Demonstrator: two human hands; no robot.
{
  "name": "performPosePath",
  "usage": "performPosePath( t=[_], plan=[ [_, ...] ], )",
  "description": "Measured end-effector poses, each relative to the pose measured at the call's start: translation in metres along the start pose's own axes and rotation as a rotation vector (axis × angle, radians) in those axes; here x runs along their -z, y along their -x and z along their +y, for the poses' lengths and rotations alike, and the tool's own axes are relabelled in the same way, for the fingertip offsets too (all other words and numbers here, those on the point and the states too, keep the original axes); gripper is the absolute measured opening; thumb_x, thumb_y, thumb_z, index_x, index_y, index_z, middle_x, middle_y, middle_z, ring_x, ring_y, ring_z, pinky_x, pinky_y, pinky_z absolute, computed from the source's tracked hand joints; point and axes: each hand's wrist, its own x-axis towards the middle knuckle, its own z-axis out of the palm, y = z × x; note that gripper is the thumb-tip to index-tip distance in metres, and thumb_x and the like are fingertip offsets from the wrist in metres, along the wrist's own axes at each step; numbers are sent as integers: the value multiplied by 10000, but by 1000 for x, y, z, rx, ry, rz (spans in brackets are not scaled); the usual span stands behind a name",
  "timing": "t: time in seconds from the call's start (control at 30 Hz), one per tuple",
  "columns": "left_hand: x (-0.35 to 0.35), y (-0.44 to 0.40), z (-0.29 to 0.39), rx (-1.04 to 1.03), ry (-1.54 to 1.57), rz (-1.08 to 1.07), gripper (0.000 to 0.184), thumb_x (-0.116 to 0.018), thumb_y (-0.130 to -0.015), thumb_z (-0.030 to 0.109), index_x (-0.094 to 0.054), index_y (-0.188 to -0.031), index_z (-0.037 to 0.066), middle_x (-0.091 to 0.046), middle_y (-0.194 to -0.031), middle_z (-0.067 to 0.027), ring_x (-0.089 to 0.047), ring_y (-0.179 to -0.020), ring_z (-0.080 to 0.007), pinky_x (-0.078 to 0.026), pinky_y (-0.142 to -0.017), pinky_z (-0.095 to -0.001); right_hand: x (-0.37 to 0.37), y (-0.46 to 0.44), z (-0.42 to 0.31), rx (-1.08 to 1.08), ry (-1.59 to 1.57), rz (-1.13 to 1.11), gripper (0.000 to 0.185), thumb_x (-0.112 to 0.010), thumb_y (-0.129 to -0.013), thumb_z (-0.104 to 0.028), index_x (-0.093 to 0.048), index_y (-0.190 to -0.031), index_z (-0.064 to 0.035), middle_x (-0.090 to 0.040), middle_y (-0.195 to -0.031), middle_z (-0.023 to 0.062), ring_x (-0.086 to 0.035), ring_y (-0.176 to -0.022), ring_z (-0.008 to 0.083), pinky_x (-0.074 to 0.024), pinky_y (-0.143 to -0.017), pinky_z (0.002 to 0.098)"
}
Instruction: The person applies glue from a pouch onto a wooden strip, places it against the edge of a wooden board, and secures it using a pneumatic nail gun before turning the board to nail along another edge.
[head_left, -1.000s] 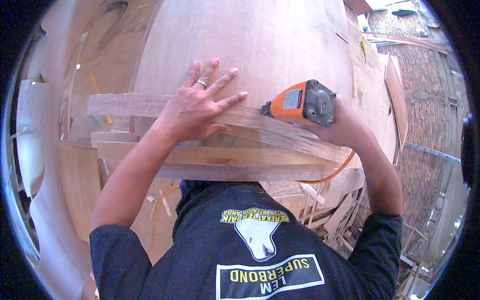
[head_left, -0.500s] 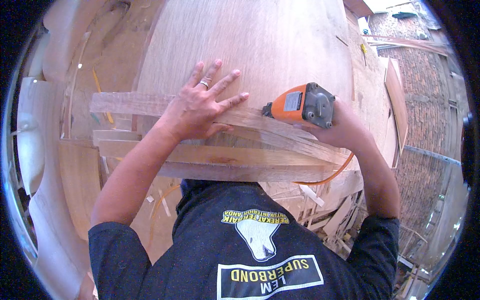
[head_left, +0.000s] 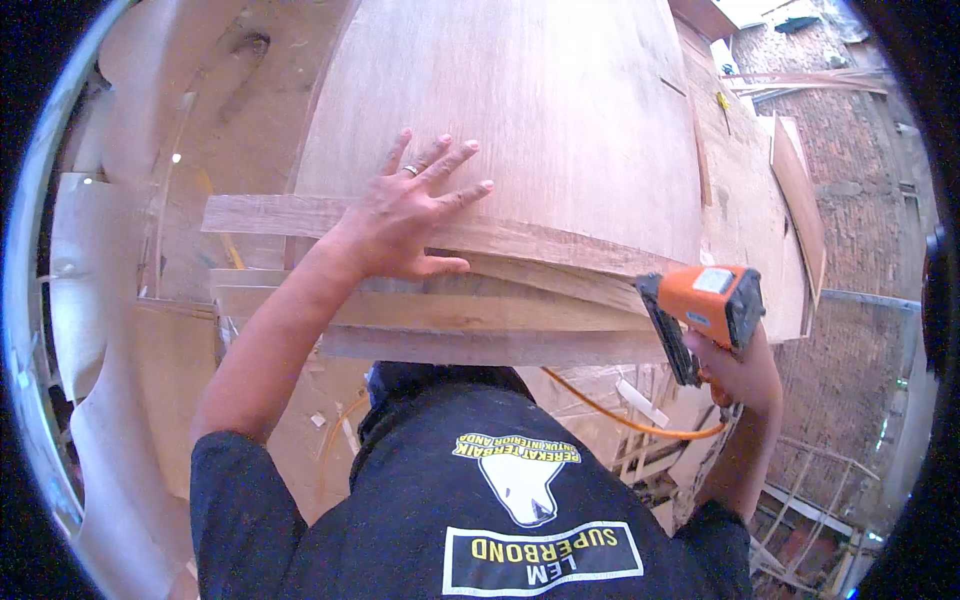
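My left hand (head_left: 415, 205) lies spread across a wooden strip (head_left: 560, 245) and the broad plywood panel (head_left: 500, 110), with a ring on one finger. In my right hand (head_left: 735, 365) is an orange and black nail gun (head_left: 710, 300), gripped by its handle. The nose of the tool is at the right end of the strip, near the panel's edge; whether it touches cannot be made out. An orange air hose (head_left: 640, 428) runs from the base of the nail gun toward my body. More wooden boards (head_left: 480, 312) lie side by side between the strip and me.
Wood offcuts (head_left: 640, 400) lie on the floor below the boards at right. A plywood piece (head_left: 798, 215) leans beside the brick surface (head_left: 865, 170). Pale curved sheets (head_left: 130, 400) stand at left. A small yellow tool (head_left: 724, 101) rests at upper right.
My right hand has carried the nail gun rightward and toward me, from the middle of the strip to its right end. The hose now hangs lower. My left hand stays nearly in place.
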Motion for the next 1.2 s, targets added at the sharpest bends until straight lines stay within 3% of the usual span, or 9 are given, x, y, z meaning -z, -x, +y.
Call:
performPosePath(
  t=[0.07,0.1,0.2,0.4,0.43,0.57,0.87,1.1,1.2],
  plan=[
    [13,6,-4,55,-15,18,937,-715,-805,733,-487,-1571,244,-304,-1699,-160,-302,-1553,-411,-141,-1257,-661,10,13,10,-214,9,-25,513,-853,-852,-175,-642,-1297,-33,-708,-974,35,-630,-738,87,-515,-615,281],
    [19,14,-10,103,-54,47,935,-713,-809,733,-486,-1572,243,-310,-1697,-158,-308,-1553,-398,-142,-1254,-665,9,15,30,-116,-62,1,527,-858,-848,-189,-635,-1304,-47,-697,-912,8,-567,-621,60,-442,-507,256],
    [40,50,-36,260,-153,111,928,-709,-816,735,-488,-1572,244,-328,-1691,-150,-328,-1551,-371,-141,-1246,-677,12,22,48,-112,-88,44,540,-856,-850,-192,-623,-1317,-52,-693,-911,0,-578,-641,69,-460,-527,266],
    [62,117,-72,365,-177,113,812,-755,-792,708,-641,-1448,243,-421,-1641,-130,-414,-1501,-369,-195,-1221,-703,23,23,63,-154,-91,-17,558,-842,-842,-79,-594,-1339,-28,-701,-1172,78,-679,-984,156,-579,-813,336],
    [65,120,-66,324,-198,136,683,-821,-782,618,-719,-1354,257,-493,-1584,-124,-541,-1384,-352,-336,-1186,-633,22,25,61,-163,-99,-12,560,-841,-840,-76,-593,-1340,-26,-702,-1172,79,-680,-991,157,-579,-817,340],
    [49,134,-74,305,130,225,512,-891,-764,423,-790,-1232,244,-620,-1430,-105,-693,-1059,-300,-553,-964,-431,17,27,63,-82,-32,56,535,-837,-840,-89,-605,-1317,-16,-713,-1114,72,-689,-910,142,-578,-742,322],
    [54,128,-108,309,243,11,526,-924,-686,403,-811,-1176,251,-649,-1299,-34,-722,-882,-179,-596,-740,-367,-31,34,1,-206,-158,244,351,-860,-845,-149,-686,-1132,-49,-684,-759,11,-627,-579,97,-506,-493,285],
    [45,133,-113,182,276,164,573,-940,-666,382,-800,-1185,183,-616,-1311,-50,-662,-809,-194,-576,-715,-348,-75,6,-99,-42,-6,160,475,-859,-845,-161,-655,-1261,-56,-705,-957,19,-644,-752,94,-549,-632,290],
    [44,133,-113,203,286,165,586,-934,-654,407,-801,-1177,179,-630,-1279,-34,-656,-809,-190,-565,-682,-346,-84,-10,-132,-164,-55,45,511,-861,-838,-155,-642,-1288,-49,-708,-1021,32,-657,-848,120,-570,-739,320]
  ],
)
